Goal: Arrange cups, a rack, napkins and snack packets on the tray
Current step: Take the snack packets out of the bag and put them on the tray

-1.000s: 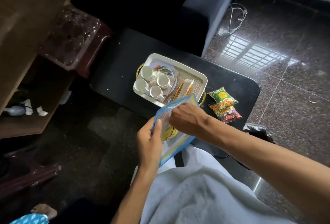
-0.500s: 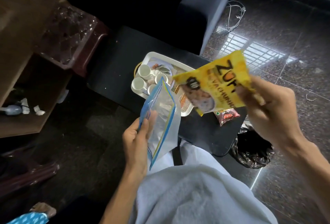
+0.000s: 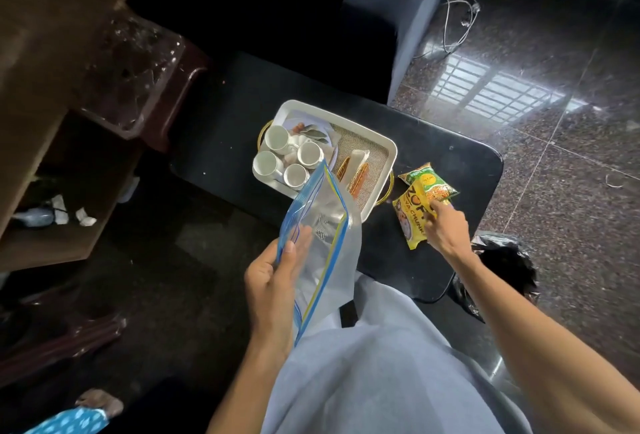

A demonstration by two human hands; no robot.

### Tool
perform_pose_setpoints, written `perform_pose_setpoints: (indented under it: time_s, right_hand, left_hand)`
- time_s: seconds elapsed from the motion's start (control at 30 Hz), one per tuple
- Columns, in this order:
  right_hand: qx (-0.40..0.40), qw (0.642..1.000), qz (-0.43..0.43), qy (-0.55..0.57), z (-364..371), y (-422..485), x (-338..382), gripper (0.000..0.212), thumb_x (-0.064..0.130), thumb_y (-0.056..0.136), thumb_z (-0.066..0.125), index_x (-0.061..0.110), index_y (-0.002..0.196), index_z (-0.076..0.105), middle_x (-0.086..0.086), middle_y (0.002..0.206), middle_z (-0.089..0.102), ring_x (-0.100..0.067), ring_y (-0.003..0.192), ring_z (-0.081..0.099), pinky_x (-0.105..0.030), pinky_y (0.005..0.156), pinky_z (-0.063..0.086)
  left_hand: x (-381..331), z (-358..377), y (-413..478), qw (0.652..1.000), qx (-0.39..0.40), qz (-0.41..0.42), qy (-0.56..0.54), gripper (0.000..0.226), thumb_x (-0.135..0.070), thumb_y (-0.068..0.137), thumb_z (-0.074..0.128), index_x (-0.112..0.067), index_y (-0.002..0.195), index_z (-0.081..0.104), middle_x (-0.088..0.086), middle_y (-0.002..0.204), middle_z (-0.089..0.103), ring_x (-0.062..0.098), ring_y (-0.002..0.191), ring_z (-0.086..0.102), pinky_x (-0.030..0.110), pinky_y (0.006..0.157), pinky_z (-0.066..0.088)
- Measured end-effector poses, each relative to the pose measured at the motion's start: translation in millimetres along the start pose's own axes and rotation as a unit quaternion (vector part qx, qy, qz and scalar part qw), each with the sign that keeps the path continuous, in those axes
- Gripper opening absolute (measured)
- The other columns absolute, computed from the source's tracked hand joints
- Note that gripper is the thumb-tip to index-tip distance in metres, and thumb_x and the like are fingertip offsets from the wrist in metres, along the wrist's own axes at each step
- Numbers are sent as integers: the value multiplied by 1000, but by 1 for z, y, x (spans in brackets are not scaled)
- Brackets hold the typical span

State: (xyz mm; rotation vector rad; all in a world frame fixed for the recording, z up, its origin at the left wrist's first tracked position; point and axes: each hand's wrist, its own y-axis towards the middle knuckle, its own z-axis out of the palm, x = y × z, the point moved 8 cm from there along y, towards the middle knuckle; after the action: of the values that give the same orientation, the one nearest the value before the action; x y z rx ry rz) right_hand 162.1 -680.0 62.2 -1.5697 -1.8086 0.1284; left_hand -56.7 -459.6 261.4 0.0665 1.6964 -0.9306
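Note:
A white tray (image 3: 390,149) stands on a black table (image 3: 221,143). Several white cups (image 3: 277,137) sit on a rack at the tray's left end, with napkins (image 3: 311,130) under them and an orange-edged packet (image 3: 356,170) in the middle. My left hand (image 3: 273,278) holds an empty clear zip bag (image 3: 322,236) with a blue edge, in front of the tray. My right hand (image 3: 446,229) presses a yellow snack packet (image 3: 412,219) down on the table, right of the tray. A green packet (image 3: 429,179) lies just behind the yellow one.
A black plastic bag (image 3: 502,271) hangs off the table's right corner. A dark sofa (image 3: 391,11) stands behind the table. A brown shelf (image 3: 52,122) and a plastic stool (image 3: 138,77) are at the left. A white cable (image 3: 453,21) lies on the polished floor.
My right hand pulled the yellow packet out of the zip bag, lifted it, then brought it down onto the table beside the green packet, covering the red one. The bag now hangs empty.

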Motion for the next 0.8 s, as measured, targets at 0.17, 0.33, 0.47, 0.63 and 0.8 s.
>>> perform_pose_setpoints:
  time_s: [0.17, 0.33, 0.47, 0.63, 0.8]
  right_hand:
    - [33, 998, 24, 37, 28, 14, -14, 11, 8, 97, 56, 6, 104, 64, -21, 108, 70, -36, 90, 62, -43, 78, 51]
    - [38, 996, 32, 71, 34, 20, -22, 38, -5, 93, 58, 5, 130, 58, -18, 126, 66, -31, 107, 66, -46, 91, 52]
    - [-8, 996, 41, 73, 21, 18, -30, 37, -3, 92, 60, 5, 128, 59, -17, 122, 67, -27, 105, 65, -47, 91, 55]
    - [-116, 991, -56, 46, -20, -11, -4, 37, 6, 93, 63, 6, 130, 59, -16, 129, 61, -34, 122, 51, -44, 101, 43]
    - [-7, 938, -323, 125, -37, -89, 90, 101, 46, 74, 82, 25, 155, 26, -4, 158, 35, -20, 144, 33, -38, 117, 29]
  left_hand:
    - [0, -1, -7, 1000, -9, -4, 4, 21, -51, 89, 70, -38, 104, 79, -4, 113, 79, 12, 110, 74, 18, 77, 59]
    - [4, 0, -10, 1000, -1, -9, 16, 19, -36, 97, 63, -36, 108, 79, -3, 115, 79, 13, 113, 72, 19, 83, 59]
    - [7, 1, -8, 999, 3, -14, 34, 21, -27, 103, 59, -31, 111, 78, -2, 116, 78, 14, 115, 72, 27, 90, 60]
    - [-3, 4, -6, 1000, 8, -2, 13, 30, -21, 104, 55, -38, 103, 80, -2, 114, 79, 12, 115, 72, 16, 88, 56]
    - [-4, 6, -2, 1000, 12, -9, -5, 25, -17, 104, 55, -27, 108, 77, 0, 114, 79, 14, 113, 73, 18, 88, 57]
